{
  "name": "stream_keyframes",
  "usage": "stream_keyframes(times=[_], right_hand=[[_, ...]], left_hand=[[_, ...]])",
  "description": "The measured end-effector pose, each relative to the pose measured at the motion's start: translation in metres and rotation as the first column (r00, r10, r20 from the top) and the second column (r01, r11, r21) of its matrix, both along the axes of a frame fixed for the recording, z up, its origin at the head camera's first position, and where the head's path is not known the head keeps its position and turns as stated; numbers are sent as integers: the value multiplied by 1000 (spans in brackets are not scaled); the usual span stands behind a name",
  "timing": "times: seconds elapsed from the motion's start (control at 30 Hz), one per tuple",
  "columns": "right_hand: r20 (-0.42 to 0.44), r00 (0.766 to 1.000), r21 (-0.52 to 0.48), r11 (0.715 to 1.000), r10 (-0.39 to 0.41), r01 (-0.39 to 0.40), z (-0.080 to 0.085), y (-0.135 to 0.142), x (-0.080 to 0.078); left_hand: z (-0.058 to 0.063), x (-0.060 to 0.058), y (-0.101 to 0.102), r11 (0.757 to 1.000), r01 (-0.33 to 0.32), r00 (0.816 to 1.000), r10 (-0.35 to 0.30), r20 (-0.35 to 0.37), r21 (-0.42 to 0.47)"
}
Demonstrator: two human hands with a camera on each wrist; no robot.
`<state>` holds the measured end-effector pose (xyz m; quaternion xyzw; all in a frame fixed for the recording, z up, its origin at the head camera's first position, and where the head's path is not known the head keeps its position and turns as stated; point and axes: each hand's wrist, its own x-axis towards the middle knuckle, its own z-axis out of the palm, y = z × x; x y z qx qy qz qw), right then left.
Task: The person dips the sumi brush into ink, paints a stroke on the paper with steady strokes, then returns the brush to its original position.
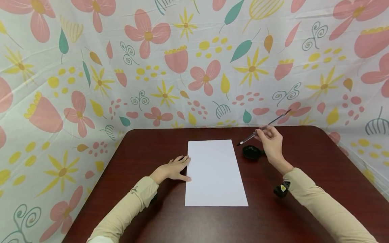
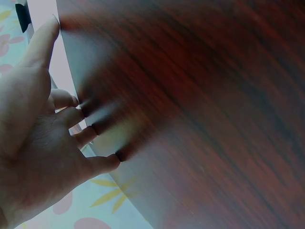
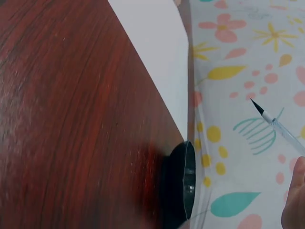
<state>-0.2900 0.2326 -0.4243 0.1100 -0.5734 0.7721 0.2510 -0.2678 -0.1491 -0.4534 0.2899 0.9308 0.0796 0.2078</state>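
A white sheet of paper (image 1: 214, 175) lies on the dark wooden table. Along its left edge rests my left hand (image 1: 174, 168), fingers spread, with the thumb and fingertips at the paper's margin. My right hand (image 1: 271, 141) pinches a slim brush (image 1: 250, 136) with a clear handle, slanting down to the left. Its dark pointed tip (image 3: 258, 107) hangs in the air beyond the paper's upper right corner. Just below the brush sits a small black dish (image 1: 251, 152) with a short handle, partly behind my right hand. In the right wrist view, the dish (image 3: 183, 183) shows its rim from the side.
The reddish-brown table (image 1: 146, 145) has rounded far corners. A white cloth (image 1: 182, 84) printed with flowers and leaves hangs behind it and along both sides. A black device (image 1: 281, 189) is strapped at the right wrist, by a beige sleeve (image 1: 322, 202).
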Motion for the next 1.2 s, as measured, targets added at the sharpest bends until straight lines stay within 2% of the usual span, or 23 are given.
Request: stream_keyframes(times=[0.1,0.13,0.27,0.33,0.37,0.5,0.73,0.83,0.87,0.97,1.2], right_hand=[[-16,1000,20,1000,13,-13,-3,-4,-1],[-40,997,0,998,61,-61,-12,-1,-9],[-45,995,14,996,94,-93,-14,-6,-10],[-39,994,9,994,107,-106,-12,-9,-9],[-16,997,32,997,70,-70,-2,-14,-1],[10,997,29,997,71,-71,2,-19,1],[31,997,28,997,74,-75,5,-27,1],[17,997,49,995,81,-82,5,-29,0],[-21,995,54,994,101,-100,1,-27,-4],[-25,994,61,992,108,-106,2,-30,-6],[41,994,64,993,98,-101,13,-41,4]], left_hand=[[-1,0,0,1000,-4,1000,4,2,-4],[-1,0,0,1000,-5,1000,5,3,-6],[-1,0,0,1000,-7,1000,7,1,-7],[-1,0,0,1000,-7,1000,7,0,-9],[-1,0,0,1000,-7,1000,7,0,-10],[0,0,0,1000,-8,1000,9,2,-11],[-1,-1,0,1000,-5,1000,5,1,-10],[-1,0,0,1000,-5,1000,5,6,-10],[0,0,0,1000,-6,1000,6,7,-9],[0,-1,0,1000,-12,1000,12,8,-8],[1,-1,0,1000,-9,1000,9,13,-10]])
